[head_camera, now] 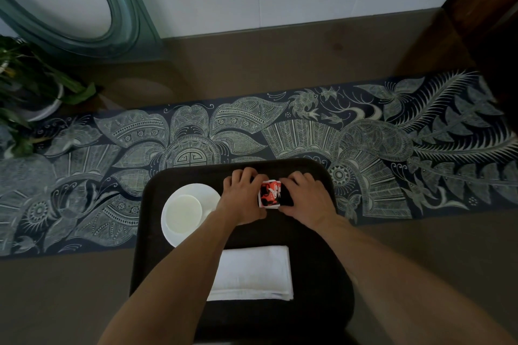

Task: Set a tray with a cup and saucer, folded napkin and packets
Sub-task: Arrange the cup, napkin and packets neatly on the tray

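Two hands, our left hand (243, 199) and right hand (304, 199), clamp the red packets (269, 194) between them. Cup (183, 214) and saucer (208, 193) sit just left of the left hand, napkin (252, 272) nearer us.

Dim, flat light; soft shadows; wide-angle bending at edges; slightly soft focus.

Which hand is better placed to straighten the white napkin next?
Probably the left. Both the left hand and right hand hold the packets, but the left forearm passes directly over the folded napkin.
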`<state>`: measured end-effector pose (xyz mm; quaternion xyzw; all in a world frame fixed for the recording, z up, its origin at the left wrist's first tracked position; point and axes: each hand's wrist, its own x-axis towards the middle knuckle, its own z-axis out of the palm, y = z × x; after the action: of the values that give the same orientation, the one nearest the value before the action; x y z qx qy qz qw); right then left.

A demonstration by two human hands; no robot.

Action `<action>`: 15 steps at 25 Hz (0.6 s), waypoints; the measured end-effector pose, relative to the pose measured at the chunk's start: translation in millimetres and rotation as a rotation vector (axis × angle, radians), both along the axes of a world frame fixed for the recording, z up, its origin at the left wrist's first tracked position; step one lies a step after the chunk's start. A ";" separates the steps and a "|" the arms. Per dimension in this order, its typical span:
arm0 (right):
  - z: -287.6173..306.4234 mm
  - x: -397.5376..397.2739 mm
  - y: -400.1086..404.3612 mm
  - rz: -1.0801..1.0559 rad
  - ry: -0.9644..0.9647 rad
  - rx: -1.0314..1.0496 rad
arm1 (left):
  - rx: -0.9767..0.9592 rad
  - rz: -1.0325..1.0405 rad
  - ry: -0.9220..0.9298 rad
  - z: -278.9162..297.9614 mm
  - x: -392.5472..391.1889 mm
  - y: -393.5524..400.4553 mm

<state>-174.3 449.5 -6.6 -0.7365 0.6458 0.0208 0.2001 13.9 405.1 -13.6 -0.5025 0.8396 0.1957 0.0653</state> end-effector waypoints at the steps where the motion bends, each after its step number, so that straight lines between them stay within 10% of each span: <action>1: -0.6 -0.1 0.8 -0.004 0.000 -0.003 | 0.000 0.001 0.001 0.3 0.2 0.6; 15: -2.6 3.6 3.2 -0.062 0.013 -0.006 | 0.006 0.012 0.015 -2.1 -3.6 1.2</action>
<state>-170.6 452.7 -9.2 -0.7166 0.6697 0.0177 0.1942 10.3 406.2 -15.7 -0.5057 0.8365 0.2024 0.0596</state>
